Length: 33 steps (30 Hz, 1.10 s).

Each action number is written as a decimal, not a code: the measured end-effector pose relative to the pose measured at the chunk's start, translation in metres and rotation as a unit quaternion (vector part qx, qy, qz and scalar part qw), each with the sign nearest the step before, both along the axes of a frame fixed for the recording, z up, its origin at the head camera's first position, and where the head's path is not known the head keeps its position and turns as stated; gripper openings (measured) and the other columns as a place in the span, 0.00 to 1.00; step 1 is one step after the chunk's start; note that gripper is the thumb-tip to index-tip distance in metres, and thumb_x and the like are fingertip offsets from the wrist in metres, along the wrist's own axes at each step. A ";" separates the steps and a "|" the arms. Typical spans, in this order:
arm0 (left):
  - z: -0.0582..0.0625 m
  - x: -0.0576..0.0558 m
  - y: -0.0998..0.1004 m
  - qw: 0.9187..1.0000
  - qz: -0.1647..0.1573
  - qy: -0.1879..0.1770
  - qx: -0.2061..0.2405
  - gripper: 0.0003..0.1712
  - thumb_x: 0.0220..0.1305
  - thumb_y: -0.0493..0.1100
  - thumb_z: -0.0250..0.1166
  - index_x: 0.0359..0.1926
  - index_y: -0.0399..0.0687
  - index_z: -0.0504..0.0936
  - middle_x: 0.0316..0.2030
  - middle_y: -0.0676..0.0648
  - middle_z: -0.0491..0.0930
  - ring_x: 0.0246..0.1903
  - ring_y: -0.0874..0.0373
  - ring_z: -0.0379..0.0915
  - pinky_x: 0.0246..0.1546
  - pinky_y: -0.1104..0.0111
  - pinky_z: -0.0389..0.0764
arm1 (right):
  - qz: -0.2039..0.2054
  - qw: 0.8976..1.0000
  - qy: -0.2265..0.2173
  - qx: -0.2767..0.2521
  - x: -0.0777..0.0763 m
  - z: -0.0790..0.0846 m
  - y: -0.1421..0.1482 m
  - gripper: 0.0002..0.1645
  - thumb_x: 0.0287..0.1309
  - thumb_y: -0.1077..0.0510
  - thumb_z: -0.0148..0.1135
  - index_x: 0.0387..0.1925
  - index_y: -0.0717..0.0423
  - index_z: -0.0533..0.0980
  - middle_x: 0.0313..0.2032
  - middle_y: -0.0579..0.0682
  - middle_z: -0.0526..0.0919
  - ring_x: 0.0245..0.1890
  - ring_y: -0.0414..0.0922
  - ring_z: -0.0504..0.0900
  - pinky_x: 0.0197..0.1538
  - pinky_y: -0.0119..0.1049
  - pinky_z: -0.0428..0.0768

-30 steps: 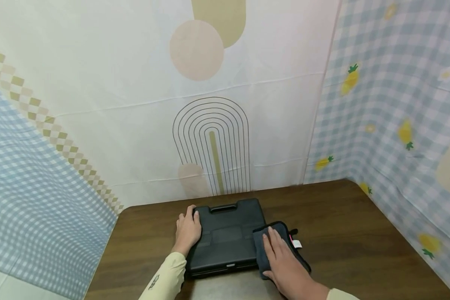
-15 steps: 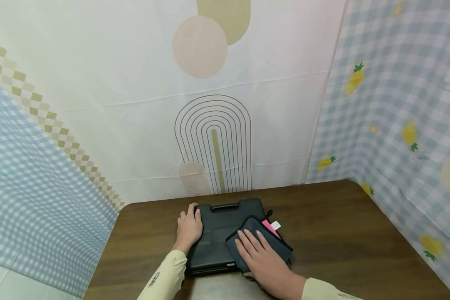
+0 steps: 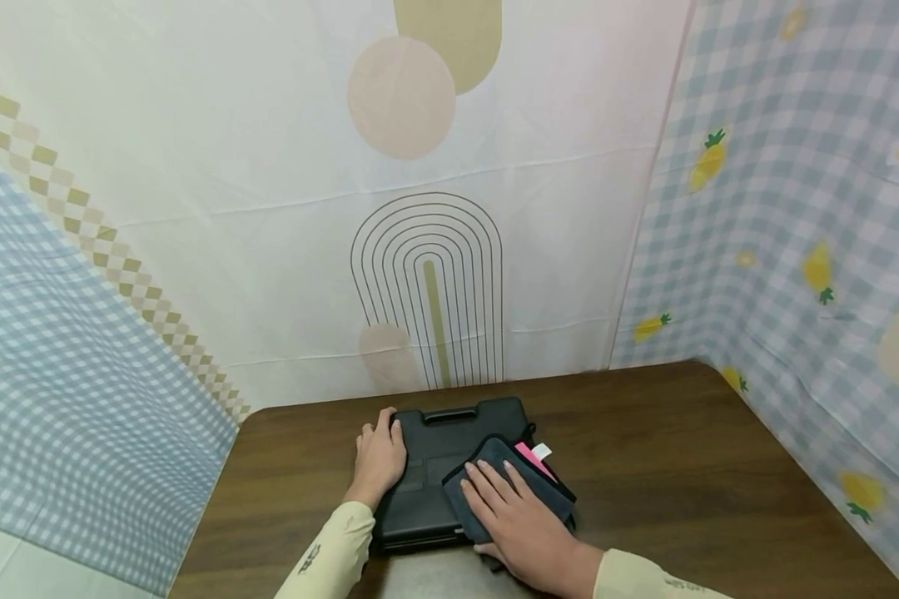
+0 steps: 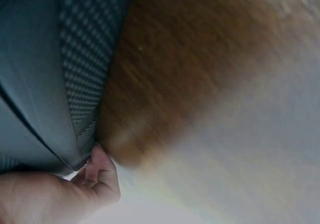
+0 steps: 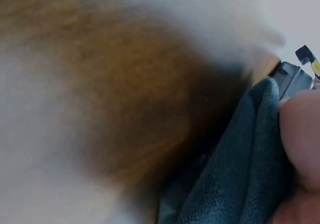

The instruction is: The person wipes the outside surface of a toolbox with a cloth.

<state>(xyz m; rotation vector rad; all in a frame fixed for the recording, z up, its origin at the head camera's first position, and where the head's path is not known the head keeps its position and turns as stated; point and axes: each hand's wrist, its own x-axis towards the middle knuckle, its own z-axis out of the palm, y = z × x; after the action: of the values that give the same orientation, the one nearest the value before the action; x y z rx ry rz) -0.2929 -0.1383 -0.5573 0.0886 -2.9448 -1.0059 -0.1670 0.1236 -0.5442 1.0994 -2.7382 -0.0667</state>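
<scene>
The dark cloth had slid left under the flat, slightly spread right hand, covering more of the black case by the desk's far edge; the left hand gripped the case's left side.

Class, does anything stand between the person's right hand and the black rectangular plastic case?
Yes. The folded blue-grey cloth lies under the right hand, over the near right part of the black case. Nothing visible separates the left hand from the case's left edge.
</scene>
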 end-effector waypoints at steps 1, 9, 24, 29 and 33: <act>0.000 0.000 0.000 1.000 -0.001 0.001 0.000 0.26 0.88 0.51 0.43 0.78 0.54 0.67 0.65 0.28 0.73 0.58 0.31 0.71 0.53 0.40 0.77 | -0.001 1.000 -0.026 -0.007 -0.001 0.002 0.000 0.49 0.77 0.29 0.52 0.85 0.50 0.56 0.86 0.54 0.54 0.86 0.53 0.58 0.80 0.59 0.68; 0.000 0.001 -0.001 1.000 -0.011 0.015 -0.005 0.25 0.88 0.50 0.43 0.78 0.52 0.68 0.63 0.27 0.74 0.57 0.30 0.72 0.53 0.40 0.77 | -0.014 0.985 -0.168 -0.025 -0.016 0.017 -0.001 0.51 0.78 0.27 0.46 0.87 0.48 0.48 0.88 0.52 0.44 0.88 0.53 0.48 0.84 0.64 0.57; 0.004 0.001 -0.002 0.999 -0.010 0.032 -0.021 0.24 0.88 0.48 0.45 0.76 0.49 0.70 0.60 0.27 0.78 0.58 0.28 0.74 0.58 0.39 0.76 | -0.038 0.960 -0.269 -0.072 -0.053 0.037 -0.009 0.53 0.77 0.24 0.44 0.87 0.50 0.49 0.88 0.54 0.44 0.89 0.54 0.44 0.85 0.67 0.46; 0.003 0.002 -0.002 0.999 -0.011 0.030 -0.019 0.24 0.88 0.49 0.45 0.76 0.50 0.70 0.60 0.27 0.77 0.57 0.28 0.74 0.57 0.39 0.77 | -0.071 0.955 -0.276 -0.086 -0.085 0.036 -0.016 0.52 0.79 0.26 0.44 0.87 0.52 0.49 0.88 0.56 0.43 0.89 0.57 0.42 0.85 0.68 0.43; 0.001 0.003 0.000 0.999 -0.010 0.028 -0.013 0.24 0.88 0.49 0.46 0.76 0.50 0.70 0.61 0.28 0.77 0.58 0.29 0.73 0.57 0.40 0.77 | -0.097 0.944 -0.299 -0.096 -0.113 0.033 -0.020 0.53 0.79 0.27 0.45 0.87 0.54 0.49 0.87 0.58 0.44 0.89 0.58 0.41 0.85 0.68 0.39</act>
<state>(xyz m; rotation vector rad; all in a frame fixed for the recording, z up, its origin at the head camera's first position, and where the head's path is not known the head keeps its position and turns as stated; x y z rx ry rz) -0.2902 -0.1387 -0.5558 0.0292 -2.9122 -0.9562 -0.2799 0.1032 -0.5113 0.9000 -3.2755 0.5910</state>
